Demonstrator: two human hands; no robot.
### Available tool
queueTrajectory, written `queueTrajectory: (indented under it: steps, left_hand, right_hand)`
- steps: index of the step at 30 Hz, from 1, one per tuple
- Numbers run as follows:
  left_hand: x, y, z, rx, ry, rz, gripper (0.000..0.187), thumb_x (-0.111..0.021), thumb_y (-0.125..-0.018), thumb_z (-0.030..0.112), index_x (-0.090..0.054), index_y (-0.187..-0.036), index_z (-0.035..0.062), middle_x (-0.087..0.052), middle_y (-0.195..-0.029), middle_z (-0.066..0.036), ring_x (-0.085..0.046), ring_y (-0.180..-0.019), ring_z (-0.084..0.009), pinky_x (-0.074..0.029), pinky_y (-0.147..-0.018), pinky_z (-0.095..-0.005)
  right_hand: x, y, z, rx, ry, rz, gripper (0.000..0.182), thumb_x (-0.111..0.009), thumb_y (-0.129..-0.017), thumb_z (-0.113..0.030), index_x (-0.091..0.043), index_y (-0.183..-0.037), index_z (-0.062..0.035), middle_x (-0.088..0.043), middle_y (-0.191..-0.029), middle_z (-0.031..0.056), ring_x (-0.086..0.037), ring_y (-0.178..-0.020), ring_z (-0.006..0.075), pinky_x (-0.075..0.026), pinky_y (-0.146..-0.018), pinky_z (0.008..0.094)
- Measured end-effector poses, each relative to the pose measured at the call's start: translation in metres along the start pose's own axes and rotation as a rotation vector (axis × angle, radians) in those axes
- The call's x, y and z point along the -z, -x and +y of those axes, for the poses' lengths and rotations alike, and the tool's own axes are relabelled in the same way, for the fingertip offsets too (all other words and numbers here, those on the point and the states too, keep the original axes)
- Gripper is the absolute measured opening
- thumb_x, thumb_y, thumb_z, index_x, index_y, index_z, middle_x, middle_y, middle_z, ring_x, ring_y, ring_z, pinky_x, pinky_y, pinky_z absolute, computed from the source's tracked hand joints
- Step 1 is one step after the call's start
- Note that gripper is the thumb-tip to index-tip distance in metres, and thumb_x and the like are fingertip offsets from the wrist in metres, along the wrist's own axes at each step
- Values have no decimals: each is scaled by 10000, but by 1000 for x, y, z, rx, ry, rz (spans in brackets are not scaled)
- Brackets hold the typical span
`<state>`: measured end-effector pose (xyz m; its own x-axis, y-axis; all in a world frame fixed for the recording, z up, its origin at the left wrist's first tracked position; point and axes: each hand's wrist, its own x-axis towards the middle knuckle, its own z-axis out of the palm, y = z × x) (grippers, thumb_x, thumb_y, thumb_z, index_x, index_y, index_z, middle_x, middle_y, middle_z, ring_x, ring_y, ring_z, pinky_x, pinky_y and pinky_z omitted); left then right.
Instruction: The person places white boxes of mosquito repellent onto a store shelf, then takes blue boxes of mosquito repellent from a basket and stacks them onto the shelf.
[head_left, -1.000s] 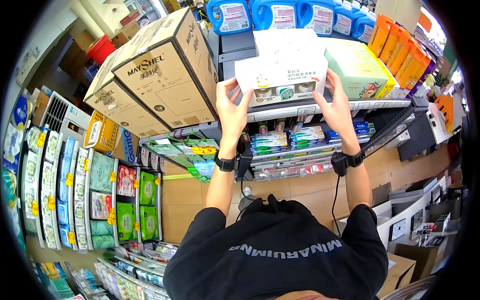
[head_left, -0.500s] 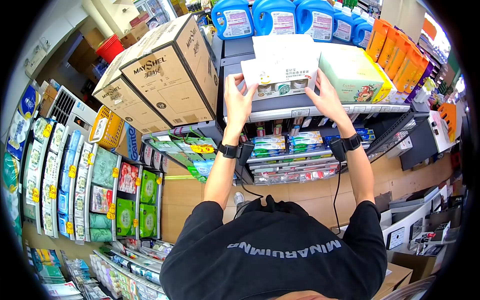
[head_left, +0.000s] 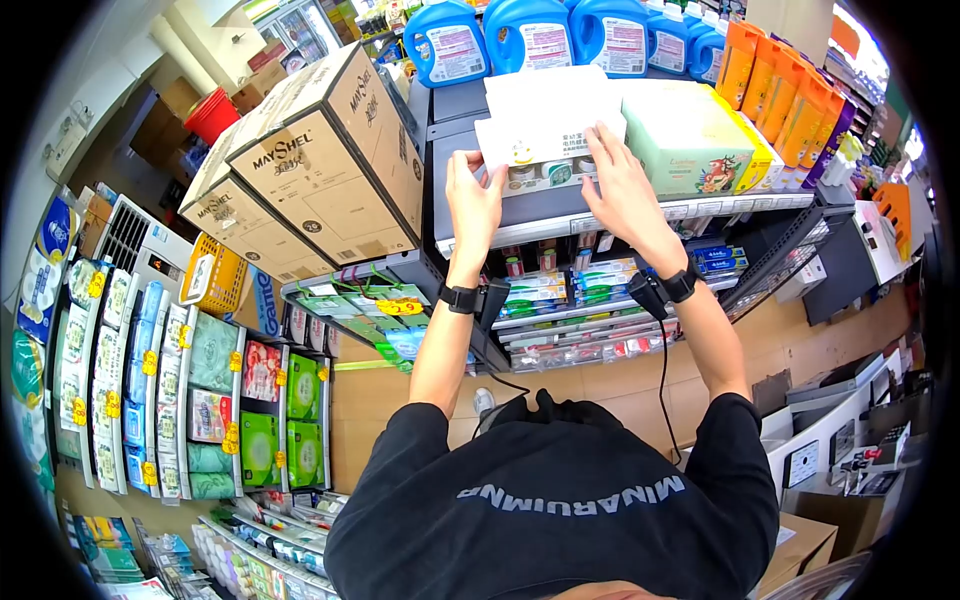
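Observation:
A white box (head_left: 545,143) with printed text and round cut-out windows along its lower front lies on the grey shelf top (head_left: 530,207), in front of more white boxes (head_left: 550,90). My left hand (head_left: 474,200) is at its left front corner, thumb apart from the curled fingers; whether it touches the box is hard to tell. Stretched fingers of my right hand (head_left: 622,190) lie over the right part of the box's front and top edge, covering some of the print. To the right stands a pale green box (head_left: 685,140).
Large brown cartons (head_left: 320,160) stand left of the shelf top. Blue detergent jugs (head_left: 530,35) line the back, orange bottles (head_left: 775,80) the right. Below the price rail hang small packs (head_left: 605,285). Cables (head_left: 665,390) run down from both wrists.
My right hand has moved from the box's right edge up and left onto its front, fingers now extended. My left hand stays at the left corner. The view has shifted slightly.

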<state>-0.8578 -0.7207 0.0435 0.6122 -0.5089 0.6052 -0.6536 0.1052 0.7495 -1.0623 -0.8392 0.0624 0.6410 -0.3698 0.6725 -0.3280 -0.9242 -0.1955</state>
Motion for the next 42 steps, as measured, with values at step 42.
queueTrajectory:
  steps: [42]
  left_hand:
    - [47, 133, 60, 51, 555, -338, 589, -340, -1120, 432, -632, -1260, -61, -686, -1300, -197, -645, -1235, -279, -483, -1032, -378]
  right_hand:
    - [62, 208, -50, -530, -1285, -33, 949, -657, -918, -111, -69, -1661, -50, -507, -1497, 222, -632, -1215, 283, -511, -1005, 384]
